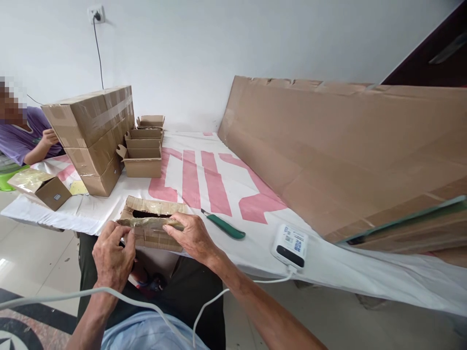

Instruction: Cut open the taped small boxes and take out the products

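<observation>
A small taped cardboard box (146, 214) lies at the near edge of the table, with a dark slit open along its top. My left hand (113, 253) pinches the box's near left corner, fingers closed on the flap. Over the box's front right edge lies my right hand (191, 236), its fingers pressing down on the taped flap. A green-handled knife (224, 227) rests on the cloth just right of my right hand.
A white cloth with pink markings (204, 180) covers the table. Stacked sealed cartons (93, 133) and several open small boxes (143, 150) stand at the back left. Large cardboard sheets (346, 150) lean at right. A white device (290, 244) with cable lies near the edge. Another person's sleeve (22, 138) is at far left.
</observation>
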`<state>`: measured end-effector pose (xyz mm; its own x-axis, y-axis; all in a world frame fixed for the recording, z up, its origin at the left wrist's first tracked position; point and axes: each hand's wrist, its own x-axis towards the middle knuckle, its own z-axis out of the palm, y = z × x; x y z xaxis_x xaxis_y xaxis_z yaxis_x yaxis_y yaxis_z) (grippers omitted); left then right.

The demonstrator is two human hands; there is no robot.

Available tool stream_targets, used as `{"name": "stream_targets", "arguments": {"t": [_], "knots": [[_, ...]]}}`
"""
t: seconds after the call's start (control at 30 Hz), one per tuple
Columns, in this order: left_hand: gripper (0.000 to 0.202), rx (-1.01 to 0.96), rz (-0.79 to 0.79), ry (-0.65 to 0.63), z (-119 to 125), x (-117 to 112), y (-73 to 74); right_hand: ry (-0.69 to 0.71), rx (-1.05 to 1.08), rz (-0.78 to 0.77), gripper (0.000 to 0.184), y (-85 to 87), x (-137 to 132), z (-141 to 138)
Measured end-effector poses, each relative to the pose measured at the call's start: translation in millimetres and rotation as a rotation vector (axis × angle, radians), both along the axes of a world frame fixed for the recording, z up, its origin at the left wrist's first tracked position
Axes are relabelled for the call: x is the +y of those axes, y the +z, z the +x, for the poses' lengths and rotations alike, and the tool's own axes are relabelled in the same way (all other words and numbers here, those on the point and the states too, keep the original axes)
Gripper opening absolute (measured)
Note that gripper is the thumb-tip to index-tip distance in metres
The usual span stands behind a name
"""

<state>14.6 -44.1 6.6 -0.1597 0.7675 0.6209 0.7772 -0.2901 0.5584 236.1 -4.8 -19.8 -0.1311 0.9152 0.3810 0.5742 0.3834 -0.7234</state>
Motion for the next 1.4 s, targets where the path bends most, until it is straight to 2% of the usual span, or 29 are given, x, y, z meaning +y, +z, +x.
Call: {"name": "stream_targets", "arguments": {"t": [0.17, 0.3, 0.77, 0.93, 1.07, 1.13, 1.23, 1.33, 1.4], "knots": [[0.025, -0.415, -0.217, -0.131, 1, 2, 1.7, -0.009, -0.010, 0.000, 0.024, 1.0, -1, 0], [0.027, -0.629, -0.212, -0.150, 5, 2, 0.2, -0.015, -0.018, 0.009, 0.023, -0.2, 0, 0], [0.029, -0.710, -0.201, -0.192, 5, -4, -4.1, -0.008, -0.036, 0.000, 0.019, 0.6, -1, 2], [0.026, -0.743, -0.217, -0.185, 7, -9, 1.9, -0.007, -0.041, 0.000, 0.017, 0.3, -1, 3], [0.020, -0.737, -0.160, -0.287, 7, -17, 12.6, 0.001, -0.055, -0.002, 0.020, -0.7, 0, 4], [0.016, -0.741, -0.113, -0.344, 3, -19, 14.5, 0.014, -0.041, -0.002, 0.016, -1.4, 1, 4], [0.011, -0.805, 0.007, -0.352, -10, -16, 8.8, 0.087, 0.024, 0.007, 0.005, -0.7, -2, 7], [0.012, -0.929, 0.107, -0.265, -27, -6, -1.8, 0.209, 0.081, 0.002, 0.013, 5.6, -7, 13], [0.017, -1.011, 0.113, -0.218, -36, 3, -7.9, 0.294, 0.102, -0.019, 0.015, 14.3, -11, 18]]}}
